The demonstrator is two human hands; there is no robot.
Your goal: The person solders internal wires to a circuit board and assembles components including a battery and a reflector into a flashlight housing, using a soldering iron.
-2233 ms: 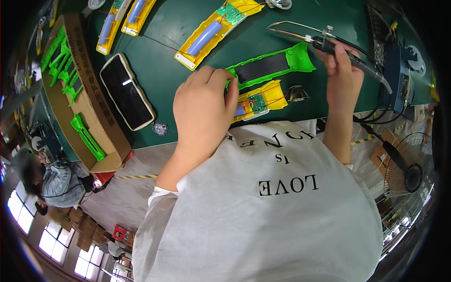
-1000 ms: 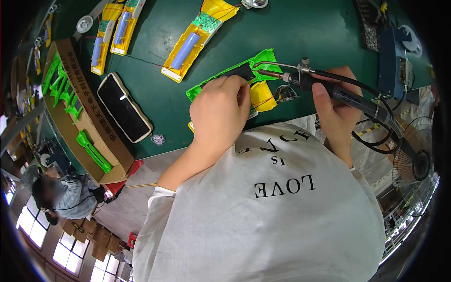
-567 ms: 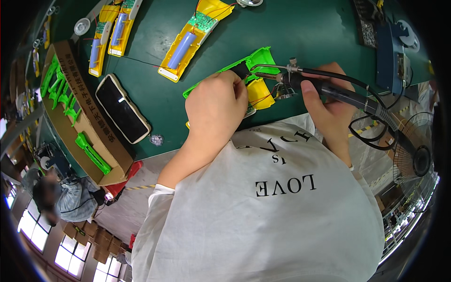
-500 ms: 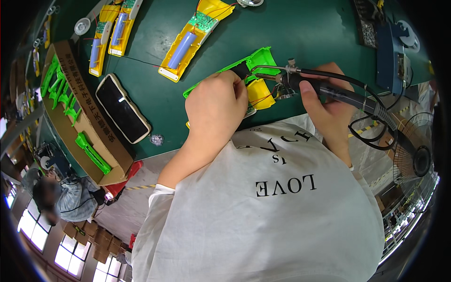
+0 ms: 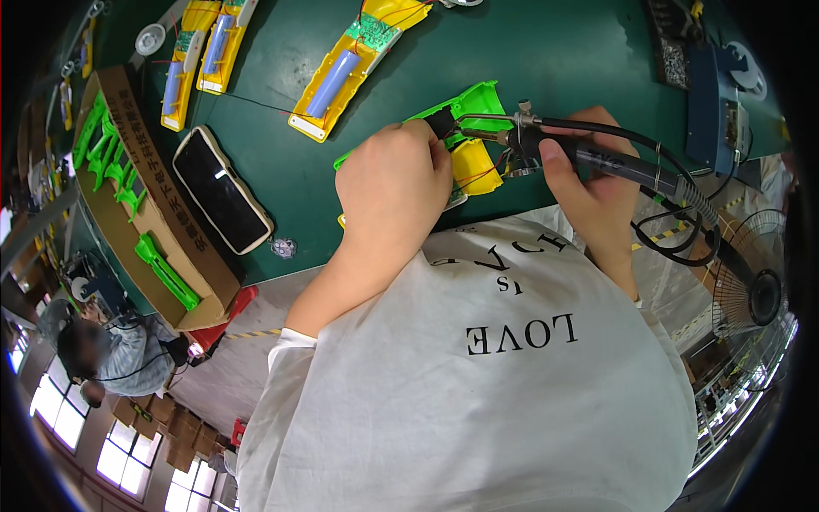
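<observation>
My right hand (image 5: 601,183) is closed around a soldering iron (image 5: 614,162) with a thin metal solder-feed tube clamped along it. The iron's tip reaches the work beside my left fingertips. My left hand (image 5: 392,179) is closed in a pinch over a green plastic housing (image 5: 483,101); what its fingers hold is hidden behind the knuckles. Just below the green housing lies a yellow housing (image 5: 476,167), mostly covered by my left hand. Thin red wires run from it toward a round silvery part (image 5: 519,167) under the iron.
An opened yellow housing (image 5: 364,55) with a blue battery and green circuit board lies beyond my hands. Further left are a phone (image 5: 222,194) and a cardboard box (image 5: 209,277) of green parts. A blue machine (image 5: 715,111) stands right, a fan (image 5: 762,296) below it.
The whole view has shifted slightly. Both hands keep their grip, and the iron's tip stays near the left fingertips. At the far left, another person has shifted a little.
</observation>
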